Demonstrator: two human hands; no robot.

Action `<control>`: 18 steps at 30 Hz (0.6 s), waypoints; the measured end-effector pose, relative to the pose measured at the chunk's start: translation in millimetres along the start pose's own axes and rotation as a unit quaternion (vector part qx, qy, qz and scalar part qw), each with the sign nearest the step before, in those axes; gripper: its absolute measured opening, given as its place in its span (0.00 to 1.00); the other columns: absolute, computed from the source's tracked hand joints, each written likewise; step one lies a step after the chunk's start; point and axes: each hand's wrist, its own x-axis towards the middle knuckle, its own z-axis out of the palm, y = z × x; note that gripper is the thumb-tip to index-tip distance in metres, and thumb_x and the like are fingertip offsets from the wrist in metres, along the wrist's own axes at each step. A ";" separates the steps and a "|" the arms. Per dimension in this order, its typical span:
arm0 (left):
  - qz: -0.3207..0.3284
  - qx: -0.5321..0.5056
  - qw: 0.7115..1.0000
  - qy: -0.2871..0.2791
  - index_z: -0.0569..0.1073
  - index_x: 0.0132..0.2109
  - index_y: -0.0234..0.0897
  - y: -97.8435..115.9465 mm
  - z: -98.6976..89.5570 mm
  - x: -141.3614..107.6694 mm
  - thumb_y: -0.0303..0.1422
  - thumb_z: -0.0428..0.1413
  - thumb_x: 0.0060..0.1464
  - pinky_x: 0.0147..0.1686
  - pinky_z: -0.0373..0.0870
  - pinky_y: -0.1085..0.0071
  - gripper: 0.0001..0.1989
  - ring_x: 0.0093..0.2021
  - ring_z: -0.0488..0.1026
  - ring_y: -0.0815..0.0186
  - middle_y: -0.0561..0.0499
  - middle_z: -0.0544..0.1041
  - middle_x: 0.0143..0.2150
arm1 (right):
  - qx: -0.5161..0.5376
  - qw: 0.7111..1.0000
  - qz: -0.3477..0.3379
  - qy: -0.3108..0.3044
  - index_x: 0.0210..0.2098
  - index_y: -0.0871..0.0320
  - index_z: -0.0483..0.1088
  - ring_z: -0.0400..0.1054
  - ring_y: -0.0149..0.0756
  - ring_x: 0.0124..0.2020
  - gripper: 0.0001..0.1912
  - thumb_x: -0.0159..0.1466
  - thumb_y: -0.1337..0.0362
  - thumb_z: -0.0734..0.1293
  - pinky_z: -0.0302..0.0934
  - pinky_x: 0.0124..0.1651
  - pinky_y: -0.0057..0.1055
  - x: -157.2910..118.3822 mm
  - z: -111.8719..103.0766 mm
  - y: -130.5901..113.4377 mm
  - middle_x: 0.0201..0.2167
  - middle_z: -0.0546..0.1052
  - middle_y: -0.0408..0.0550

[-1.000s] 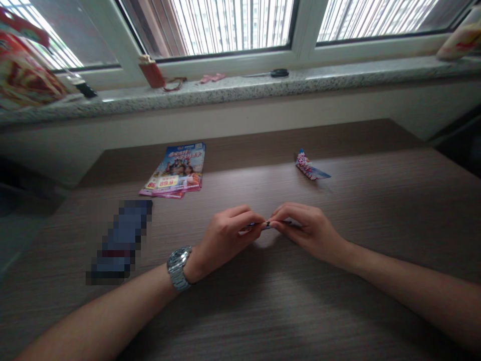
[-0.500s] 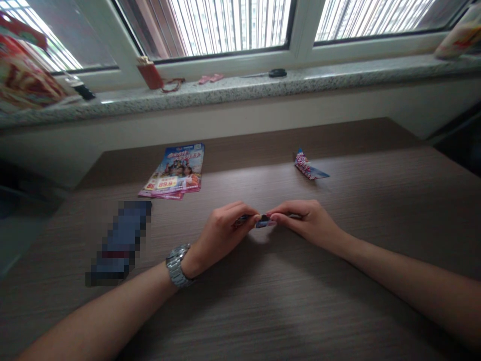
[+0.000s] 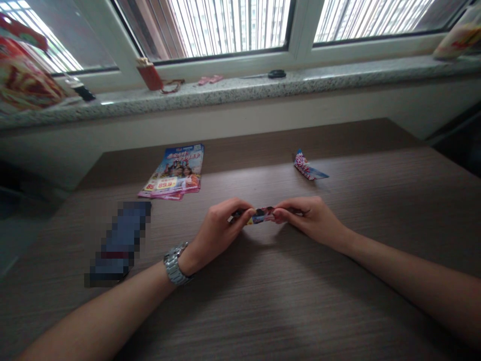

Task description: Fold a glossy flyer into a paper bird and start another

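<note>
while the left hand (image 3: 227, 218) pinches one end between thumb and fingers, the right hand (image 3: 311, 220) pinches the other, so that a paper strip (image 3: 262, 215) spans the short gap between them. both grips are narrow, closed on the glossy, printed paper, which is thin and slightly creased, with patches of blue, yellow, red and black; its ends are hidden by the fingers. the strip is over the middle of the table (image 3: 240, 301), whose brown surface has a fine, streaked wood grain; whether its lower edge touches the wood i cannot tell. a linked metal watch (image 3: 175, 264) circles the left wrist. beyond the right hand lies a folded paper piece (image 3: 306, 165), angular, with a speckled red-and-white fold and a flat bluish point. to the left, a flat stack of leaflets (image 3: 176, 168) is slightly fanned at its near edge, glossy and brightly printed; nearer, a dark, oblong object (image 3: 122, 240) is blurred into blocks. behind the table runs a speckled stone sill (image 3: 225, 93).
</note>
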 end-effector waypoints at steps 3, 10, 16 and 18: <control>-0.001 0.000 1.000 -0.003 0.77 0.40 0.36 -1.4 0.0 0.3 0.32 0.58 0.66 0.31 0.67 0.76 0.06 0.32 0.74 0.70 0.51 0.80 0.34 | -0.026 1.000 -0.014 0.006 0.42 0.56 0.81 0.78 0.36 0.33 0.13 0.70 0.55 0.67 0.68 0.37 0.29 0.1 1.0 1.1 0.35 0.85 0.47; 0.016 0.002 0.999 -0.030 0.77 0.41 0.36 -0.1 5.2 -4.1 0.31 0.58 0.66 0.33 0.66 0.76 0.04 0.32 0.73 0.71 0.52 0.78 0.34 | 0.019 1.000 0.004 0.004 0.46 0.55 0.79 0.78 0.37 0.40 0.12 0.67 0.56 0.70 0.69 0.42 0.30 -2.0 9.9 -5.2 0.40 0.84 0.46; 0.015 -0.006 0.999 -0.040 0.76 0.39 0.35 2.4 8.4 -6.2 0.34 0.57 0.67 0.32 0.67 0.75 0.08 0.30 0.73 0.71 0.52 0.78 0.32 | -0.024 1.000 -0.011 0.000 0.40 0.55 0.79 0.76 0.35 0.34 0.10 0.70 0.57 0.68 0.67 0.38 0.29 -5.6 15.0 -12.2 0.34 0.83 0.45; 0.013 -0.014 0.999 -0.041 0.77 0.39 0.35 2.3 7.7 -5.3 0.35 0.58 0.67 0.32 0.68 0.75 0.08 0.31 0.74 0.70 0.51 0.79 0.32 | -0.029 0.999 -0.014 0.002 0.40 0.55 0.79 0.76 0.35 0.34 0.11 0.70 0.56 0.67 0.67 0.38 0.29 -6.0 14.8 -13.1 0.34 0.83 0.46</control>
